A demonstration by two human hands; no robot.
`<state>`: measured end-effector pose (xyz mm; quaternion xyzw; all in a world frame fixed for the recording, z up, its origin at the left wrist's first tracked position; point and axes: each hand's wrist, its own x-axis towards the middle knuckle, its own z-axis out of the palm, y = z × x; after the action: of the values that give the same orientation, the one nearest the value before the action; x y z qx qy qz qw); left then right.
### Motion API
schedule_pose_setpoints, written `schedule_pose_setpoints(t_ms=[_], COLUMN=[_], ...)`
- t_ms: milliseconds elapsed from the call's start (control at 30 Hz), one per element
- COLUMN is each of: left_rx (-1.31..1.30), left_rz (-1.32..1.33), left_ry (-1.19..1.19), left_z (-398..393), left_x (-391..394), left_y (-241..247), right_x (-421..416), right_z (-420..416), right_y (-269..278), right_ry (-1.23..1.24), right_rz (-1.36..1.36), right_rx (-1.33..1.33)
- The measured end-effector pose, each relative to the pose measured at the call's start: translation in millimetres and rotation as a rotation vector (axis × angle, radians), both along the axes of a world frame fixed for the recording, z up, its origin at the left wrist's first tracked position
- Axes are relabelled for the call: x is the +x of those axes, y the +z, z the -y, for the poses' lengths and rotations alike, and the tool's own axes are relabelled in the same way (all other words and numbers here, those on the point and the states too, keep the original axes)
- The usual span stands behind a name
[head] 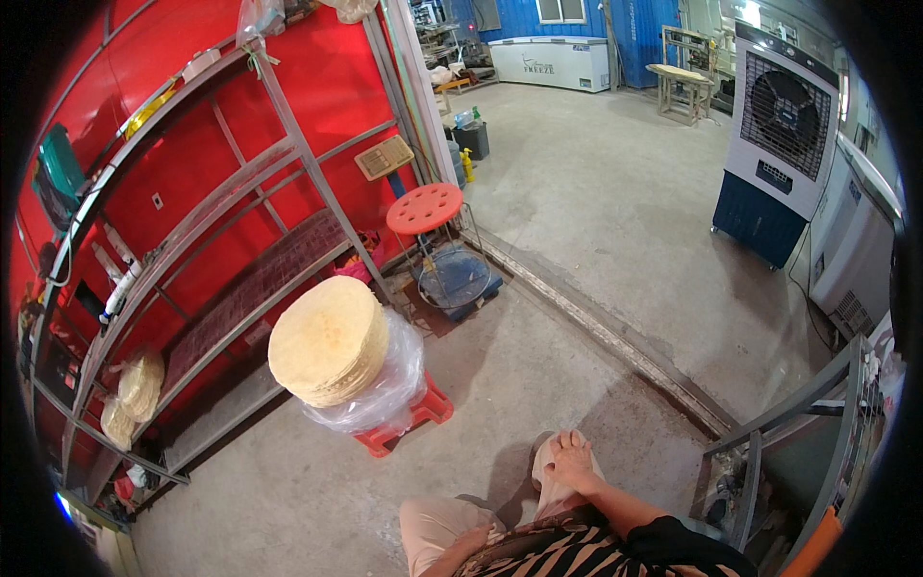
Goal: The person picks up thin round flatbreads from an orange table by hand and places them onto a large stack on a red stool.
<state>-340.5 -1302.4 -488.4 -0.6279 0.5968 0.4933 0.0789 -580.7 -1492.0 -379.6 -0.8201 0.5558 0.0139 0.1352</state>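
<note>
My right hand [571, 461] rests on my right knee, over light trousers [557, 498], with its fingers spread and nothing held. My left hand [482, 535] lies low against my left thigh; its fingers are hard to make out. In front of me, to the left, a tall stack of round, thin flatbreads [328, 339] stands on clear plastic sheeting [404, 360]. Beneath the sheeting is a red plastic stool [433, 404]. Both hands are apart from the stack.
Metal shelving [288, 151] runs along the red wall at left. Behind the stack, a round red stool [425, 208] stands on a blue platform scale [469, 299]. A floor track [591, 328] crosses the concrete. An air cooler [779, 137] and chest freezer [551, 63] stand beyond; a metal frame [753, 483] is at right.
</note>
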Motion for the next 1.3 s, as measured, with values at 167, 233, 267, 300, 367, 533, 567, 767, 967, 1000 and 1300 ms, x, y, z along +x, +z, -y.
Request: schedule_pose_setpoints(t_ms=[167,233,267,300,367,533,567,767,967,1000,1300], left_rx=[-0.061,-0.071,-0.075,-0.078,-0.030,-0.050,-0.042,0.002,0.039,0.033,0.004], left_rz=[-0.013,-0.026,-0.033,-0.052,-0.036,-0.034,-0.054,-0.067,-0.072,-0.070,-0.044], left_ry=[-0.050,-0.044,-0.024,-0.017,-0.020,0.011,-0.003,0.016,0.053,0.055,-0.005], left_z=[-1.7,-5.5,-9.7,-6.6,-1.2,-1.9,5.0,1.6,2.6,2.2,-0.4], left_x=[1.9,5.4,10.0,6.5,2.4,0.6,-5.1,0.5,-0.1,-0.5,3.6], left_y=[-7.0,-14.5,-22.5,-19.6,-12.7,2.8,19.1,31.7,27.7,27.8,15.3], right_x=[-0.1,2.1,5.5,2.8,-1.5,-0.1,-5.4,0.7,0.8,0.7,1.2], right_z=[0.5,0.5,0.0,0.5,0.5,-0.2,0.5,-1.5,-1.2,-1.0,-0.7], right_y=[-2.3,-0.2,2.0,2.8,4.6,-0.5,-3.9,-0.4,0.4,1.8,9.5], right_ry=[-0.008,0.000,0.010,0.008,0.006,0.009,-0.004,0.019,0.009,0.009,0.018], right_rz=[0.007,0.004,0.006,0.019,0.048,0.040,0.023,0.019,0.009,0.009,0.022], right_rx=[0.007,0.021,0.028,0.034,0.045,-0.003,-0.021,-0.027,-0.004,0.006,0.038])
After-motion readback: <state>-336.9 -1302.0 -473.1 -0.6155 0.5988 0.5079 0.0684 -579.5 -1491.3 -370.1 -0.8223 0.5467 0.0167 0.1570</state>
